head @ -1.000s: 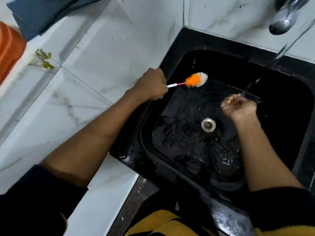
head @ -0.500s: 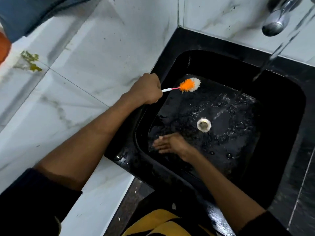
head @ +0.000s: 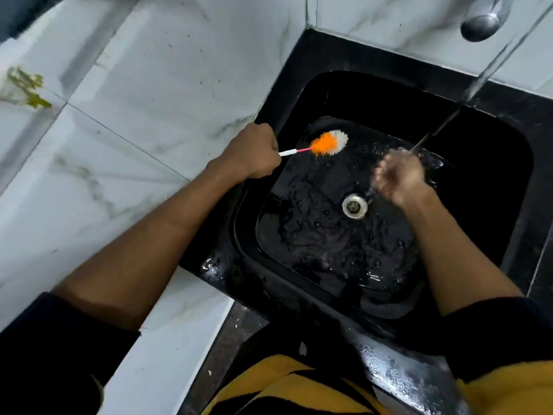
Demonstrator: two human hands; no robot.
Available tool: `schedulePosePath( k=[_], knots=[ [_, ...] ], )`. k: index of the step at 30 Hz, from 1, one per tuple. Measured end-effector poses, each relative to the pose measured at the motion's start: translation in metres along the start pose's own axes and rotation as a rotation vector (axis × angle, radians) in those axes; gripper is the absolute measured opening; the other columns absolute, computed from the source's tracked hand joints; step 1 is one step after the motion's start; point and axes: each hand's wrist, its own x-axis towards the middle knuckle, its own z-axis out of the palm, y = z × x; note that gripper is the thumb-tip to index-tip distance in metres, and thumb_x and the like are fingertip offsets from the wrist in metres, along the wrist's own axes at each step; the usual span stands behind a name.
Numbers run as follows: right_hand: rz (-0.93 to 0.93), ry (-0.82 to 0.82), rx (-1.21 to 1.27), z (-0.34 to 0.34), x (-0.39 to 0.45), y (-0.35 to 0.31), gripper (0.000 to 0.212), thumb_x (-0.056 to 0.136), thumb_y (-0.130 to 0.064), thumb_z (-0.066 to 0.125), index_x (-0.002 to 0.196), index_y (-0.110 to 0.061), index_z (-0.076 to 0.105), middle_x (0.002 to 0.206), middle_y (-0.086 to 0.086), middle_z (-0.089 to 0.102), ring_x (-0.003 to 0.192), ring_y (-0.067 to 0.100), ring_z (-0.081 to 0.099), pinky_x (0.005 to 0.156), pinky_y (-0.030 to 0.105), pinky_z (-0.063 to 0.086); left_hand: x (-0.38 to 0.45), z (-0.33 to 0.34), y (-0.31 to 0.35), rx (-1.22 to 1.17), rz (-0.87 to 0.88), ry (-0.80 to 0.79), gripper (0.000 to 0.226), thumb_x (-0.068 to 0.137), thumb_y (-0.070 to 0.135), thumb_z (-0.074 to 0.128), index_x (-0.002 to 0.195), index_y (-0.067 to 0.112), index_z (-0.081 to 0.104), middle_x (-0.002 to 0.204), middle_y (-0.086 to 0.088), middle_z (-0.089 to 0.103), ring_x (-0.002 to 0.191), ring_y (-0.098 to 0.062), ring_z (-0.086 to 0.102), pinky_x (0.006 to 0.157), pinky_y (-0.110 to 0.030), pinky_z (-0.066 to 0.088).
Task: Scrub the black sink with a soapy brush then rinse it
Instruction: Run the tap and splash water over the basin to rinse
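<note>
left hand (head: 254, 151) fisted round handle of orange-and-white bristle brush (head: 327, 142); long axis points right, head held above the glossy black square sink (head: 493, 187). right hand (head: 399, 178) blurred under tap stream, grip indeterminate; nearer the drain.

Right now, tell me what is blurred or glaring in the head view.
Head view: the right hand under the stream of running water is motion-blurred, its fingers unreadable; the left hand gripping the orange-and-white bristle brush is sharp; glare glints off the wet black sink rim; wide-angle bending curves the edges.
</note>
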Motion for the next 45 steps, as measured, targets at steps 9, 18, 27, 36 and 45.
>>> schedulePosePath(
  k=[9, 18, 27, 36, 45],
  knots=[
    [0.358, -0.441, -0.861, -0.015, -0.067, 0.151, 0.028, 0.100, -0.015, 0.050, 0.087, 0.001, 0.069, 0.082, 0.013, 0.075, 0.072, 0.021, 0.072, 0.073, 0.034, 0.058, 0.001, 0.010, -0.002, 0.015, 0.017, -0.025, 0.015, 0.077, 0.005, 0.061, 0.075, 0.001, 0.075, 0.066, -0.018, 0.070, 0.059, -0.035, 0.068, 0.055, -0.051, 0.058],
    [0.194, 0.063, 0.311, -0.013, 0.018, 0.036, 0.039, 0.098, -0.015, 0.031, 0.068, -0.011, 0.055, 0.061, 0.002, 0.055, 0.054, 0.014, 0.050, 0.055, 0.024, 0.042, 0.004, 0.020, -0.009, 0.012, 0.008, -0.042, 0.014, 0.078, 0.006, 0.063, 0.074, 0.006, 0.076, 0.061, -0.012, 0.070, 0.056, -0.030, 0.068, 0.056, -0.047, 0.060],
    [0.260, -0.322, -0.290, -0.039, -0.011, 0.049, 0.028, 0.096, -0.007, 0.036, 0.081, -0.010, 0.060, 0.065, 0.010, 0.062, 0.058, 0.019, 0.060, 0.056, 0.028, 0.050, 0.015, 0.029, -0.014, -0.002, 0.006, -0.045, 0.014, 0.076, 0.014, 0.064, 0.074, 0.013, 0.077, 0.058, -0.003, 0.071, 0.052, -0.019, 0.067, 0.064, -0.040, 0.063],
    [0.402, -0.241, -1.123, -0.099, -0.045, 0.089, 0.031, 0.099, -0.008, 0.045, 0.076, 0.001, 0.064, 0.065, 0.008, 0.070, 0.061, 0.017, 0.067, 0.058, 0.025, 0.054, 0.021, 0.038, -0.009, -0.036, 0.049, -0.052, 0.016, 0.082, 0.017, 0.067, 0.070, 0.013, 0.076, 0.059, -0.002, 0.071, 0.035, -0.005, 0.057, 0.051, -0.019, 0.047],
    [0.211, -0.038, 0.137, -0.020, 0.012, 0.014, 0.038, 0.101, -0.015, 0.030, 0.069, -0.011, 0.050, 0.064, 0.002, 0.048, 0.047, 0.014, 0.045, 0.048, 0.026, 0.042, 0.020, 0.050, -0.003, -0.030, 0.016, -0.073, 0.018, 0.083, 0.017, 0.066, 0.068, 0.013, 0.075, 0.059, -0.002, 0.071, 0.034, -0.003, 0.056, 0.055, -0.019, 0.047]
  ],
)
